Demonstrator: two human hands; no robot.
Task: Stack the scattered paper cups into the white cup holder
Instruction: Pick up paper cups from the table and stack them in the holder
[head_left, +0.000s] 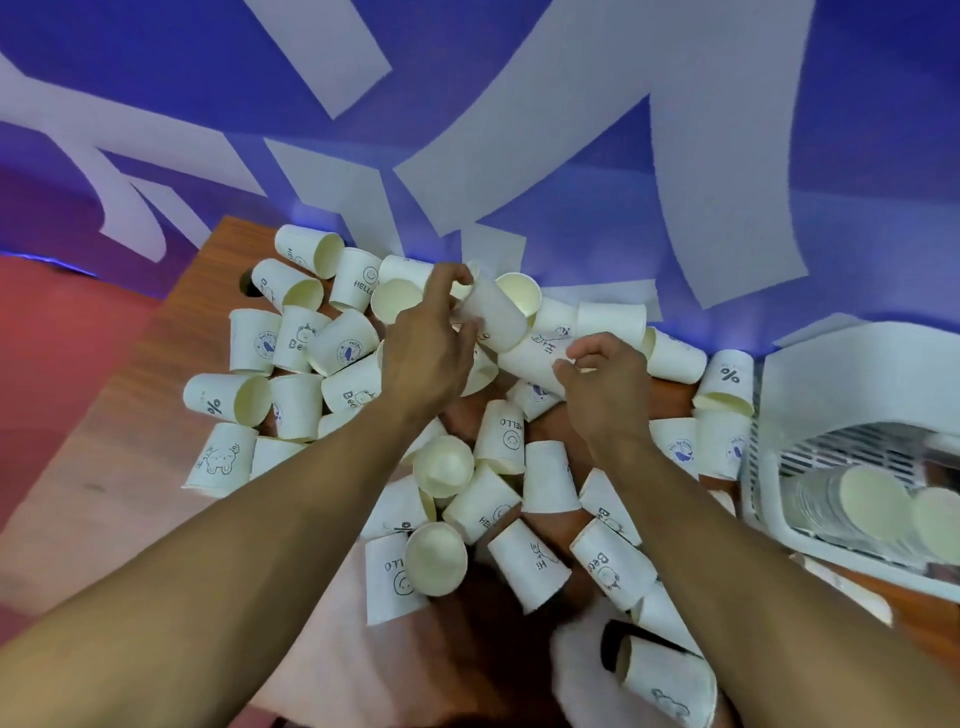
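Scattered paper cups (549, 477) cover the middle of the brown wooden table (150, 426). Most lie on their sides with long axes pointing every which way; a few stand mouth-down. The cups are white, with cream insides and dark-blue prints: "HELLO" with a smiley, a "%" sign, a small bear, a round whale badge. The left hand (428, 345) reaches to the far side of the pile and grips a plain cup (496, 317), fingers curled over its upper end and thumb on its side. This cup is tilted, its long axis running diagonally from upper left to lower right in the view; which end is the mouth I cannot tell. Just beside it to the right, the right hand (608, 387) curls its fingers round a lettered cup (535, 358). That cup lies nearly flat, long axis running from left to right towards the palm, and its near end touches the plain cup. The white cup holder (831, 384) sits at the right edge of the table, close to the pile: a white plastic rack with a slatted floor. Inside it, nested stacks (872, 499) lie on their sides with their cream mouths turned toward the camera. A blue backdrop (883, 130) with white shapes rises behind the table.
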